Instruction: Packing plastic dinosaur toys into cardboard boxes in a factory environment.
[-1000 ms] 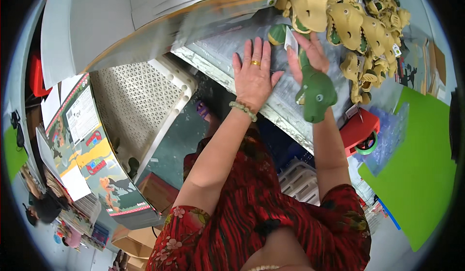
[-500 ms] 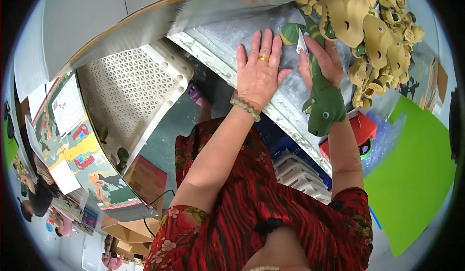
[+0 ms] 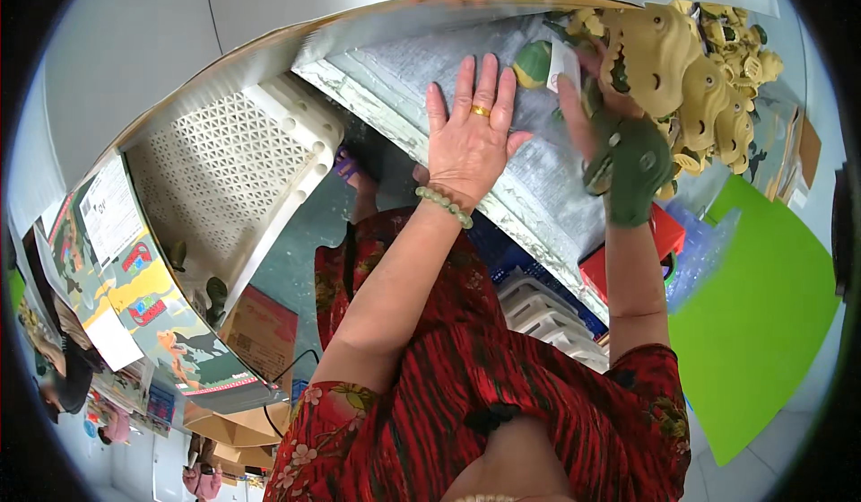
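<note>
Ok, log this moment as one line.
left hand: palm down, fingers spread, over grey table | right hand: touching green dinosaur toy | tan dinosaur toys: piled nearby

We've got bright, fairly even, cool-white light, dropping to deep shadow beneath the worktable [image 3: 399, 85]. Motion blur smears the right hand [image 3: 619, 98] and green dinosaur toy [image 3: 641, 165]; left hand [image 3: 471, 148] reads crisp. Fisheye bows the cardboard panel [image 3: 359, 34], and we lose the corners to black.

It's shot from a head-worn fisheye, left one of a pair, tipped steeply down. The red garment [image 3: 430, 385] is caught super close at the bottom; left hand [image 3: 475, 148] and right hand [image 3: 619, 98] are framed further out, at the worktop [image 3: 543, 183].
</note>
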`<action>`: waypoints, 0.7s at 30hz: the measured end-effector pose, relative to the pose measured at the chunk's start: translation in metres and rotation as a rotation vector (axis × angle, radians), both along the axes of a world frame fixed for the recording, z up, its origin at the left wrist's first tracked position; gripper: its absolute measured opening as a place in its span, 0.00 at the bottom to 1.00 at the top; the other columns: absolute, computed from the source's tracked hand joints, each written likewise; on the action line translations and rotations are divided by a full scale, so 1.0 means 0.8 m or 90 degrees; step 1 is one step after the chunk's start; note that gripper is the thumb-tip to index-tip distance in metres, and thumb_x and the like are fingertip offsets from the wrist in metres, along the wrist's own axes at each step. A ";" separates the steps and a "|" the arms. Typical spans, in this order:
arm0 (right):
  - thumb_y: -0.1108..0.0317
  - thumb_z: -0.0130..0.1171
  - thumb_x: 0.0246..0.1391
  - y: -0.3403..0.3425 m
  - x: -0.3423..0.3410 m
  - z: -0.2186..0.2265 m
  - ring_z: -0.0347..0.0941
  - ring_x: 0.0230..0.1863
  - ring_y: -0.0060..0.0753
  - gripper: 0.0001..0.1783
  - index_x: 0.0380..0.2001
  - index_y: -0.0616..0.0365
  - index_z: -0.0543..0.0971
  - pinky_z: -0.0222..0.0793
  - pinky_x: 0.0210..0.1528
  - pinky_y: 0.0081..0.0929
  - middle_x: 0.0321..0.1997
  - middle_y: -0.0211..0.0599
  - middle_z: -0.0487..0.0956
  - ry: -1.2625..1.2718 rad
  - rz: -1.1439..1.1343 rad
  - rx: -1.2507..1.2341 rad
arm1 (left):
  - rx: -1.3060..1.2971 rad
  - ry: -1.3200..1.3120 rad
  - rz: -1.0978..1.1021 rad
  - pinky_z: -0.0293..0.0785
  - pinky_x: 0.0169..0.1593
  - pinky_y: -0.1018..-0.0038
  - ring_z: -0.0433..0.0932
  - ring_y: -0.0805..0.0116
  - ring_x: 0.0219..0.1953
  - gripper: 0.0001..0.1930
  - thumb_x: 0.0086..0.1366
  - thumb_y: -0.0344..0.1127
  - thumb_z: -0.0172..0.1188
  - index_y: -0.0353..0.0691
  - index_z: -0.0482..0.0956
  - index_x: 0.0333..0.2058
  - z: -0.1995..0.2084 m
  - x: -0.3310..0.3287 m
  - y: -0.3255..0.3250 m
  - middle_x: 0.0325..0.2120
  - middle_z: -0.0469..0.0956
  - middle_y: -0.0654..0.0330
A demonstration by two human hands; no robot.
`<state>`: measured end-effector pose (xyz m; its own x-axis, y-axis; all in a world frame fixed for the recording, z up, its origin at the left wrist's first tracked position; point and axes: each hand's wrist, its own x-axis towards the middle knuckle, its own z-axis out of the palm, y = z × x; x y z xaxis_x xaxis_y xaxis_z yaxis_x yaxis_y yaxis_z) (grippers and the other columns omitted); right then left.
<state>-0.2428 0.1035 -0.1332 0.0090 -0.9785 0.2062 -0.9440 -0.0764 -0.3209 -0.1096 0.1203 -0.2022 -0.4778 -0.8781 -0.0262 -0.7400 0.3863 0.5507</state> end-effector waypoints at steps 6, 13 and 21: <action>0.68 0.55 0.42 -0.007 0.000 -0.003 0.65 0.43 0.30 0.19 0.40 0.62 0.69 0.58 0.47 0.23 0.42 0.37 0.71 -0.090 -0.099 0.127 | -0.005 0.004 -0.003 0.42 0.52 0.48 0.44 0.59 0.58 0.37 0.48 0.54 0.50 0.43 0.50 0.53 -0.005 0.003 0.001 0.55 0.48 0.59; 0.68 0.57 0.41 0.000 -0.001 -0.010 0.66 0.42 0.25 0.19 0.39 0.63 0.70 0.61 0.44 0.21 0.40 0.36 0.71 -0.276 -0.156 0.038 | -0.028 0.027 -0.002 0.40 0.53 0.48 0.45 0.58 0.57 0.37 0.49 0.55 0.49 0.42 0.50 0.53 0.002 0.002 -0.002 0.55 0.49 0.58; 0.64 0.64 0.34 0.005 -0.007 0.004 0.62 0.46 0.29 0.37 0.48 0.63 0.59 0.59 0.46 0.24 0.46 0.39 0.65 -0.328 -0.086 0.054 | -0.044 -0.028 -0.014 0.37 0.54 0.49 0.44 0.58 0.58 0.35 0.51 0.54 0.46 0.40 0.50 0.54 0.007 -0.006 -0.002 0.55 0.50 0.55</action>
<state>-0.2486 0.1071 -0.1299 -0.1998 -0.9773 0.0709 -0.6618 0.0812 -0.7453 -0.1140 0.1189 -0.1968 -0.4967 -0.8678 0.0134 -0.7534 0.4388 0.4897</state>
